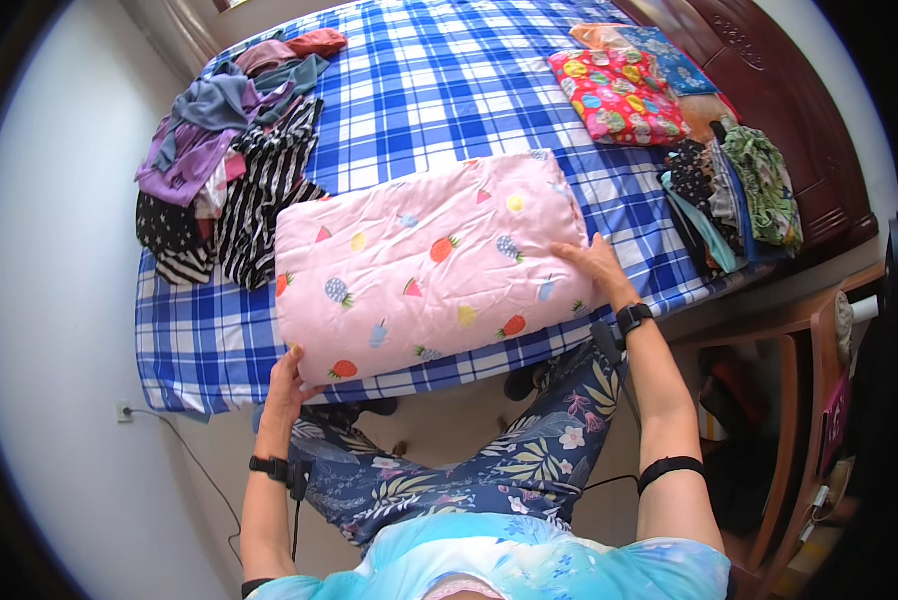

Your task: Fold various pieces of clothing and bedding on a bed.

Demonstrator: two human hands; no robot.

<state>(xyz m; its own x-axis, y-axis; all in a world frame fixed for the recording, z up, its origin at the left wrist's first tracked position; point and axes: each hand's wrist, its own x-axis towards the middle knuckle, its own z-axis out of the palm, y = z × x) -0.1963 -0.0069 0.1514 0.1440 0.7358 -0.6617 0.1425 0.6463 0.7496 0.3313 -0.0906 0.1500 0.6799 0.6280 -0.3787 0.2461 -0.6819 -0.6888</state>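
Observation:
A pink fruit-print quilt (434,277), folded into a thick rectangle, lies across the near edge of the bed. At its lower left corner, my left hand (290,386) grips the edge, with the thumb on top and fingers underneath. My right hand (597,266) holds the right end, thumb over the upper face; its other fingers are mostly hidden behind the side. Beneath the quilt spreads a blue and white checked bedsheet (434,82). Light creases run over the quilt's top face.
A loose heap of clothes (201,127) lies on the bed's left, its black-and-white striped garment (265,202) beside the quilt. Folded red printed fabric (618,97) and a row of folded clothes (734,195) sit near the dark wooden headboard (786,112). A wooden cabinet (801,420) stands at right.

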